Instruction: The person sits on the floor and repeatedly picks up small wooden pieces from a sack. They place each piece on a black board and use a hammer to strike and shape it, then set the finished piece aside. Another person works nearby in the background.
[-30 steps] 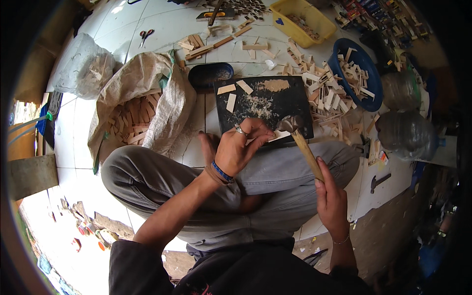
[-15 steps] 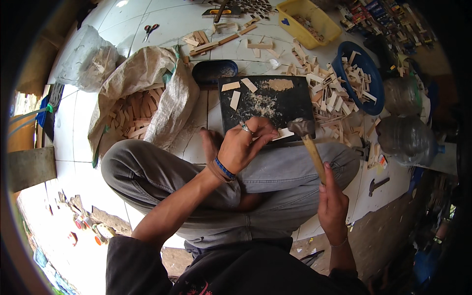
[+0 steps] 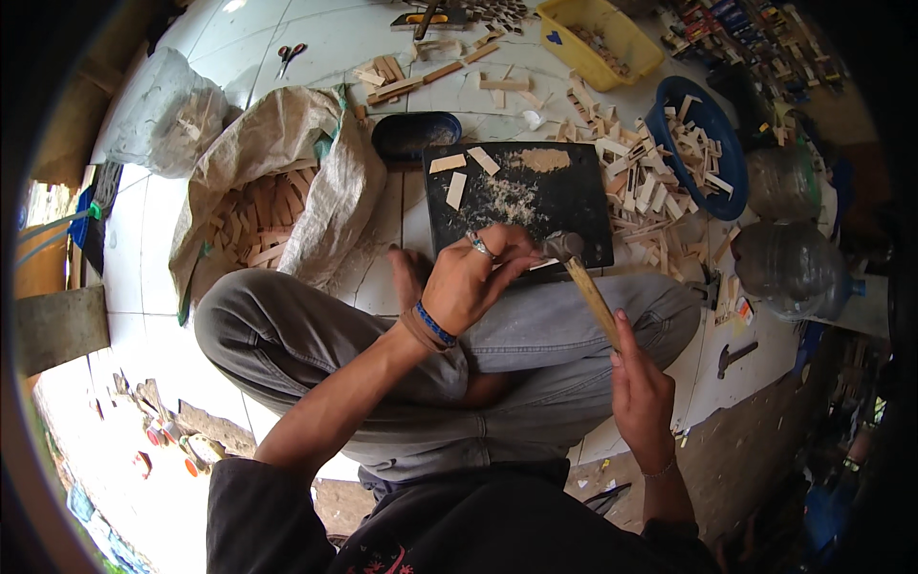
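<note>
Red-printed black shirt (image 3: 459,521); right fingers (image 3: 626,337) grip hammer (image 3: 592,300), left fingers (image 3: 513,244) wood piece (image 3: 544,265).

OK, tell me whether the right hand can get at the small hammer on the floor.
Probably not as is: the right hand grips a wooden-handled hammer, though nothing visible blocks the small hammer.

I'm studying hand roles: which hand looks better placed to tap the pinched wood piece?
Probably the right hand: it grips a hammer whose head is near the wood piece, while the left hand pinches that piece.
</note>
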A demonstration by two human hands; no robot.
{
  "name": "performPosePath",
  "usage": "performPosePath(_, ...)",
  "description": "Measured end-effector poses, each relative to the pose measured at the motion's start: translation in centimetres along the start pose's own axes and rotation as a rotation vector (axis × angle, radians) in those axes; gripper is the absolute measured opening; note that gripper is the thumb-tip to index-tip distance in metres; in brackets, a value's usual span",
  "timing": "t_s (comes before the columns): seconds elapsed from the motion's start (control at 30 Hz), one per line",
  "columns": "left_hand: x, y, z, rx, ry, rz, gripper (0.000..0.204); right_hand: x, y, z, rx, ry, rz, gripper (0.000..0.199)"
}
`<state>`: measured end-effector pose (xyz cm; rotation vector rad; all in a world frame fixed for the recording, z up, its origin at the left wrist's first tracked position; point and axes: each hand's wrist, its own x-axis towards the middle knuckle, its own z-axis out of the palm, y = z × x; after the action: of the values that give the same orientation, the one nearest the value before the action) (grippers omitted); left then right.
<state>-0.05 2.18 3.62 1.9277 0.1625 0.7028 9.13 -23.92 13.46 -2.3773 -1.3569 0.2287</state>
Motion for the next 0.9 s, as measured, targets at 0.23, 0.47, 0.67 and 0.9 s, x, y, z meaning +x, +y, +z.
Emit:
performPosePath(0.23,-0.1,-0.2,0.1,-0.024,-0.024,-0.008,0.025,-0.3,-0.3,-0.4,-0.014,-0.092,0.058,0.065)
performPosePath(0.47,0.0,-0.1,0.0,0.003,-0.016,-0.009,0.025,0.0,0.0,-0.2,0.002,0.035,-0.008,0.061)
performPosePath(0.67,0.0,0.0,0.2,-0.036,-0.042,-0.042,0.025,1.2,0.0,1.2,0.307,0.087,0.271,0.049)
performPosePath(0.9,0.2,0.5,0.2,-0.077,-0.001,-0.093,0.024,8.8,1.1,7.8,0.797,0.102,0.562,0.032)
